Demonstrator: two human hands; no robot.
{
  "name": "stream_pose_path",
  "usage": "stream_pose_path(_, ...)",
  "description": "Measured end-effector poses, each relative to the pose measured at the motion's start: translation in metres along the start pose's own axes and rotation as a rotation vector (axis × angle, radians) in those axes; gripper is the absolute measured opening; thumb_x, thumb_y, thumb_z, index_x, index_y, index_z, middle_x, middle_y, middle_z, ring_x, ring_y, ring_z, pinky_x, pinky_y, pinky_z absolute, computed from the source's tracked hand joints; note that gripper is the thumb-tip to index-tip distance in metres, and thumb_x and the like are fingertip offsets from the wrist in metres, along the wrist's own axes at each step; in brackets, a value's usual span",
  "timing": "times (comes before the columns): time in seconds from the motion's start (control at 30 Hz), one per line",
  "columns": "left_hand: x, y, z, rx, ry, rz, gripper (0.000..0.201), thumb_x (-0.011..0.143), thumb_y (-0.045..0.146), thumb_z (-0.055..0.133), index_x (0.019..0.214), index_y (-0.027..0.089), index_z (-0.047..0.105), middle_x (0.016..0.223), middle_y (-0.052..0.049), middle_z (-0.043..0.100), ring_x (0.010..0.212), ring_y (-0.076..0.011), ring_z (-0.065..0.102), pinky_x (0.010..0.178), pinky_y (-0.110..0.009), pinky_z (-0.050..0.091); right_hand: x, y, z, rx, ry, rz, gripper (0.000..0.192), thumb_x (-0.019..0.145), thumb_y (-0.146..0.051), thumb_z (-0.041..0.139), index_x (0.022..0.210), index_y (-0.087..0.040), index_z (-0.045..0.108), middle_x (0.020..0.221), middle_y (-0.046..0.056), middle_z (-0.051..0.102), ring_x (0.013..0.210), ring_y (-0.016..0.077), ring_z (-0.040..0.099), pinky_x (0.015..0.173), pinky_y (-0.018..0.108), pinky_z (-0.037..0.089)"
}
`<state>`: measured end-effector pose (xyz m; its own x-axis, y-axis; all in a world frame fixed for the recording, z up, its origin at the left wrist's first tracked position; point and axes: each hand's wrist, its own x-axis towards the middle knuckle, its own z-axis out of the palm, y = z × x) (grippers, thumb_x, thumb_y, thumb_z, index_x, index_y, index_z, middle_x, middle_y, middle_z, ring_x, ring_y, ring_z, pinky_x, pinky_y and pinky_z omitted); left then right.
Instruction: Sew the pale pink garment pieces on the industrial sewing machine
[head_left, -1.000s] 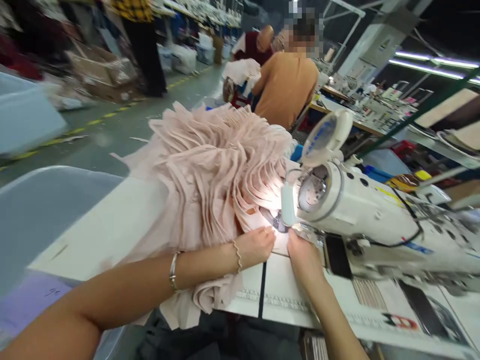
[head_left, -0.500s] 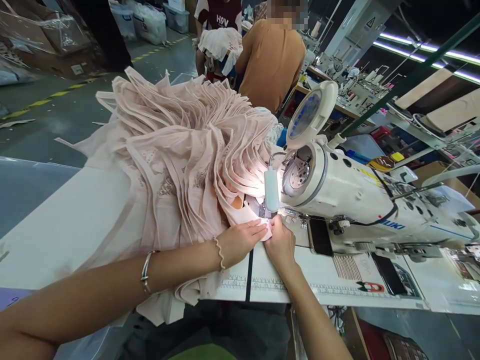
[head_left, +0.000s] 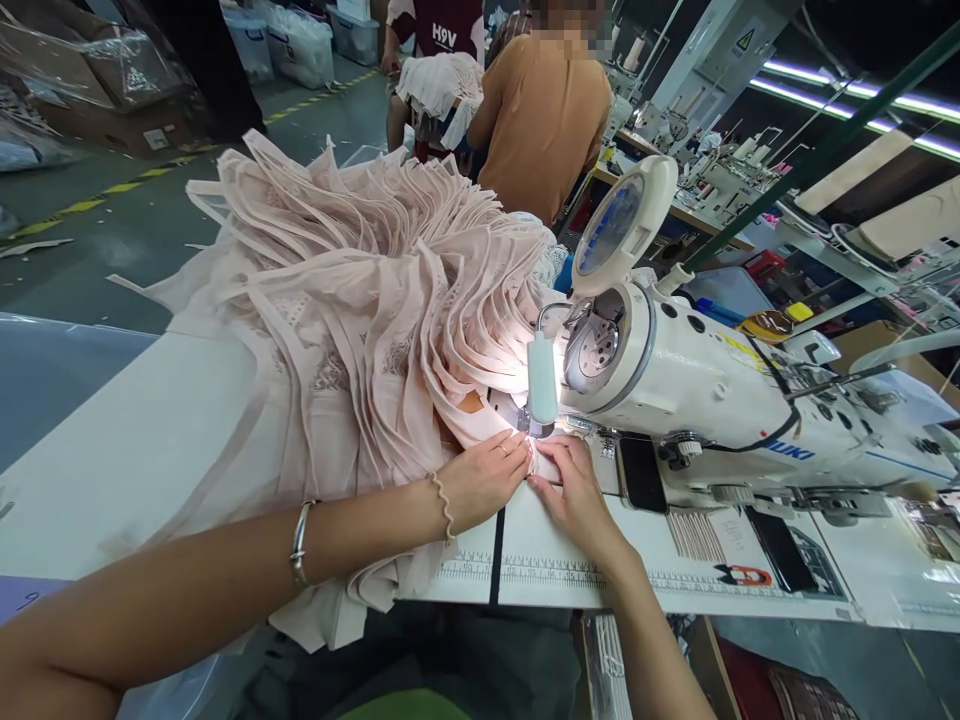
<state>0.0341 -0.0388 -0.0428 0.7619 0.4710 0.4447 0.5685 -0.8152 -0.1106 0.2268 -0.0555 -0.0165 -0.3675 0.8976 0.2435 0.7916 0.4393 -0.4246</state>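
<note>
Light pink fabric [head_left: 352,390], with lace patches and many layered edges, is heaped across the left of the sewing table. My left hand [head_left: 487,478] has its fingers close together, gripping the fabric's edge just in front of the presser foot [head_left: 535,426]. Opposite it, my right hand [head_left: 579,495] holds the same edge between thumb and fingers, its thumb nearer me. The white sewing machine [head_left: 690,355] stands to the right with its round end cover [head_left: 626,228] raised. A small lamp [head_left: 542,378] lights the needle area and partly hides the needle.
A ruler strip [head_left: 540,572] runs along the table's front edge. Right of my hands lie a dark phone-like slab [head_left: 642,474], orange thread snips [head_left: 744,575] and another black phone-like object [head_left: 780,548]. A person in a brown shirt [head_left: 547,120] sits beyond the heap.
My right hand has opened out from a tighter, more curled grip, its wrist shifting right. My left fingers have moved slightly, and the fabric edge between the hands now lies lower and flatter.
</note>
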Motion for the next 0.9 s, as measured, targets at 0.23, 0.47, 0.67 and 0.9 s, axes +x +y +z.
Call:
stream_pose_path(0.23,0.002,0.0,0.002,-0.096,0.067,-0.088,0.029,0.1,0.007,0.031,0.113,0.007,0.056,0.111,-0.012,0.065,0.116,-0.0209,0.059,0.109,-0.037,0.04,-0.003,-0.001,0.012,-0.203,0.107,-0.184,0.033,0.099,-0.024,0.046,0.129,-0.019,0.06,0.119,0.011,0.066,0.108,0.0241,0.057,0.096,0.043,0.05)
stream_pose_path(0.47,0.008,-0.01,-0.015,-0.054,-0.084,-0.072,0.026,0.097,0.004,0.038,0.091,0.01,0.062,0.085,-0.008,0.065,0.083,-0.0206,0.06,0.076,-0.034,0.05,0.006,-0.009,0.01,-0.454,0.087,-0.124,0.035,0.098,-0.013,0.039,0.122,-0.015,0.066,0.106,0.012,0.068,0.102,0.024,0.057,0.087,0.038,0.049)
stream_pose_path(0.67,0.012,0.0,-0.007,0.05,-0.023,0.039,0.033,0.097,0.003,0.034,0.112,-0.001,0.063,0.11,-0.019,0.068,0.103,-0.0241,0.063,0.098,-0.039,0.045,0.011,0.007,0.012,-0.469,0.046,-0.182,0.039,0.099,-0.011,0.035,0.126,-0.017,0.063,0.115,0.01,0.071,0.109,0.0211,0.06,0.099,0.038,0.043)
stream_pose_path(0.9,0.013,0.0,0.004,0.07,0.007,0.015,0.036,0.097,0.004,0.033,0.12,-0.004,0.059,0.119,-0.021,0.065,0.117,-0.0266,0.06,0.106,-0.041,0.041,0.016,0.015,0.015,-0.452,0.021,-0.102,0.05,0.095,-0.005,0.027,0.13,-0.014,0.061,0.117,0.012,0.07,0.103,0.0209,0.064,0.102,0.04,0.044)
